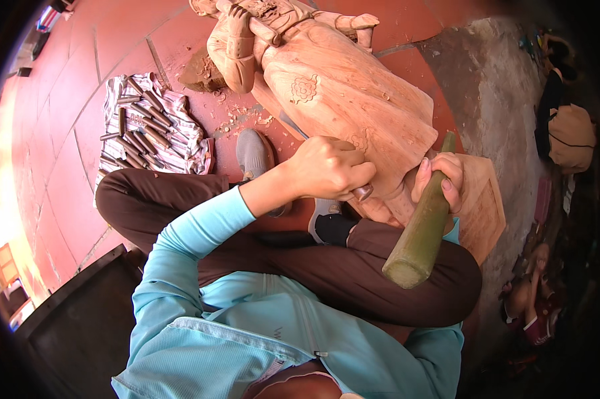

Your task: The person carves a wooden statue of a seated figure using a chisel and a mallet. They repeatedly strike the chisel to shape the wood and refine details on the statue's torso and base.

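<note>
A carved wooden figure (pixel 360 80) in a long robe lies in front of me, its head toward the far left and its pale base (pixel 484 206) near my right knee. My left hand (pixel 330 167) is closed around a chisel (pixel 362 193), whose butt end pokes out below the fist. A dark stretch of blade shows on the far side, beside the figure's robe; its tip cannot be made out clearly. In my right hand (pixel 444 178) is a green club-like mallet (pixel 416 243), gripped at its narrow part. Its thick round end points toward me, apart from the chisel.
Several carving tools (pixel 143 130) lie on a striped cloth (pixel 200 143) at the left. Wood shavings (pixel 243 122) are scattered near a wooden block (pixel 203 72). A dark panel (pixel 74 319) stands at lower left. Bags or clothes (pixel 571 138) lie at the far right.
</note>
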`<state>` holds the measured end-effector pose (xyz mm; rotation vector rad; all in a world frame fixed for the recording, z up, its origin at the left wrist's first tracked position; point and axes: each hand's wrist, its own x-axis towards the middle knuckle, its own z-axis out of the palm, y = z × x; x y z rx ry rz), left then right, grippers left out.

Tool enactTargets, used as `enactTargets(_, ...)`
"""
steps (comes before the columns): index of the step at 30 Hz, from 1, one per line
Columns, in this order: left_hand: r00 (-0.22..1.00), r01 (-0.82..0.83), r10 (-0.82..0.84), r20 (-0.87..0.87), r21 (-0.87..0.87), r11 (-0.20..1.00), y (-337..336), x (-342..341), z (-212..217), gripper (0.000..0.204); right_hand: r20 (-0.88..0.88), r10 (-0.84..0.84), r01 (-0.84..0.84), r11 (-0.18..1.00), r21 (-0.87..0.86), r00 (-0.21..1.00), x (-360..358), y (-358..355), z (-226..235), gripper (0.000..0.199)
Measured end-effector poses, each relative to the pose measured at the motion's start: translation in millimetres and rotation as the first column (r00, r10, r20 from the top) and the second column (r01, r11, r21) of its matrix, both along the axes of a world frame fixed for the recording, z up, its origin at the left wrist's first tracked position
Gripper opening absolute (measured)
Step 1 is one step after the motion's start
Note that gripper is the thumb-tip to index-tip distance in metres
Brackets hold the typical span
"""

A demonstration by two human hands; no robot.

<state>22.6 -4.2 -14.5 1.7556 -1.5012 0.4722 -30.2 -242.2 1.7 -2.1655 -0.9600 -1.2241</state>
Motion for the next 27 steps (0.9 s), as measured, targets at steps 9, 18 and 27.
enactTargets(9, 0.996, 0.086, -0.089, -0.027, -0.098, 0.991, -4, -1, -1, 0.027, -0.049, 0.018, -0.019, 0.999, -0.026, 0.999, -4, 4, 8, 0.07)
enactTargets(18, 0.993, 0.103, -0.095, 0.065, -0.139, 0.985, -6, 8, -20, 0.024, -0.037, -0.012, 0.01, 0.999, -0.053, 0.999, -4, -6, -1, 0.069)
enactTargets(27, 0.999, 0.008, -0.006, 0.038, -0.043, 0.999, -7, -12, 0, 0.028, -0.116, -0.091, 0.083, 0.994, -0.07, 0.989, -10, 1, 14, 0.068)
